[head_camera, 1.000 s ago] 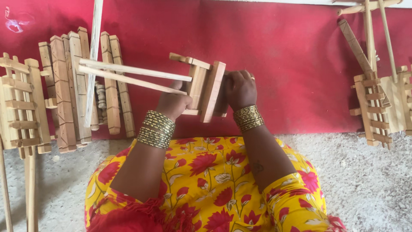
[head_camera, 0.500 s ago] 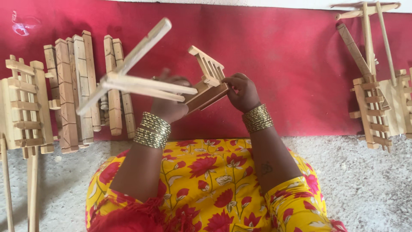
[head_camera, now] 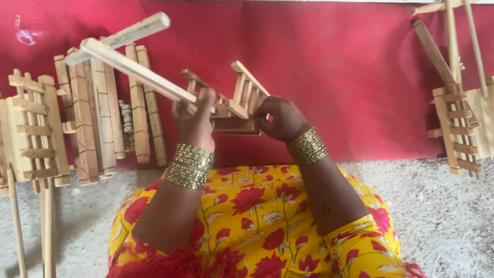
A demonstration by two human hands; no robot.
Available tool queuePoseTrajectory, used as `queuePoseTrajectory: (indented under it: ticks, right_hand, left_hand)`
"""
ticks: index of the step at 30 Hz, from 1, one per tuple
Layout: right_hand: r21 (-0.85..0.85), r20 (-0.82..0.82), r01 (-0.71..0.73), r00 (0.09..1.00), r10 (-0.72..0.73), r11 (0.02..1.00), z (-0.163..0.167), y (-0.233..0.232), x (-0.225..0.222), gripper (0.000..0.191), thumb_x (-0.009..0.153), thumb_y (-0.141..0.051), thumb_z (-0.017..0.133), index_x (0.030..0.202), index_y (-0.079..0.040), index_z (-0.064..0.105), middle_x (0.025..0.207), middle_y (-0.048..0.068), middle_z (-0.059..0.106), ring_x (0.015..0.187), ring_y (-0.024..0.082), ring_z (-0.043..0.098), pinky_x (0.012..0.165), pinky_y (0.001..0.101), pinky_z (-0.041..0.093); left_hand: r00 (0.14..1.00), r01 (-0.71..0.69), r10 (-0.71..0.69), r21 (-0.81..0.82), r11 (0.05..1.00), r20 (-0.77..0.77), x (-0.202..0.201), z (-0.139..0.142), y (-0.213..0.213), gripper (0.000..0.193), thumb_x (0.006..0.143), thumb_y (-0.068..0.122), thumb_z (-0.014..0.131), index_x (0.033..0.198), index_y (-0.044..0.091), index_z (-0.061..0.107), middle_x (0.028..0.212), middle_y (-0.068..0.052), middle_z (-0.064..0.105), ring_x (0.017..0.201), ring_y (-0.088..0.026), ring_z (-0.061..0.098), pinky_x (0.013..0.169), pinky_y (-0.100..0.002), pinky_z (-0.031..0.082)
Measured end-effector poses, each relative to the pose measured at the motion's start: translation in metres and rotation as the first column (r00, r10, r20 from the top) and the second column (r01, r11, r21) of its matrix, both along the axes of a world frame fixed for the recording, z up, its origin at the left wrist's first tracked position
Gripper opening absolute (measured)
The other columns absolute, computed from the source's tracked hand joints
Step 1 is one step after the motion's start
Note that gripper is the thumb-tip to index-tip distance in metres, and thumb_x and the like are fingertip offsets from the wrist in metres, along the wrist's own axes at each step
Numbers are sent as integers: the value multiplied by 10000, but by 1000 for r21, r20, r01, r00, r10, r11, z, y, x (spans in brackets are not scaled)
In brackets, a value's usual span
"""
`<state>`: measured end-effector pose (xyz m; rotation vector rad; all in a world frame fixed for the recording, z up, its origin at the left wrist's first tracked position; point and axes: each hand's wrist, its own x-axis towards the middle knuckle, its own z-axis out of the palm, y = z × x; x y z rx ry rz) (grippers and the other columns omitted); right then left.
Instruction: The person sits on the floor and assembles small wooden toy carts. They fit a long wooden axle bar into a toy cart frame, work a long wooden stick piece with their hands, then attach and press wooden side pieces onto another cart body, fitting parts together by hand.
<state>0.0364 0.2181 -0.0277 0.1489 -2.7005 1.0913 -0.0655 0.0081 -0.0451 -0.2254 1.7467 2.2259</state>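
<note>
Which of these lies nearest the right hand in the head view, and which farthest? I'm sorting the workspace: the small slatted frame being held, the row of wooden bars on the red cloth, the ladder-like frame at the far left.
1. Small slatted frame: gripped by the right hand.
2. Row of wooden bars: left, beyond the left hand.
3. Ladder-like frame: far left edge.

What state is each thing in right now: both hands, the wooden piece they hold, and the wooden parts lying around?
Left hand: closed on the wooden frame.
Right hand: closed on it too.
Wooden frame: lifted, tilted, two long sticks pointing up-left.
Wooden slats: flat on red cloth.
Finished frames: lying aside.
</note>
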Motion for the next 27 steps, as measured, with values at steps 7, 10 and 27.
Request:
queuePoseTrajectory:
  ticks: [7,10,27]
  right_hand:
    - [33,-74,138,988,-136,990,27,-9,3,93,874,-88,682,869,-117,770,810,52,728,791,237,712,734,385,580]
    - [60,-117,238,966,-230,969,30,-11,4,72,885,-87,700,880,-94,771,828,82,721,778,248,706,716,386,577]
    - [6,61,335,940,-335,942,-19,-6,-5,75,891,-141,740,913,-90,790,888,76,780,771,179,751,724,341,617]
  left_hand:
    - [996,-32,59,344,939,-68,2,13,6,434,814,306,897,988,133,538,855,4,574,777,-123,615,727,-281,606]
    - [994,-31,61,315,949,-87,2,10,10,347,813,245,858,956,149,556,807,21,575,711,-111,583,627,-270,529]
    - [993,-113,94,391,913,67,-13,-46,13,368,818,-4,713,1107,106,512,947,-59,571,767,-126,646,686,-286,622]
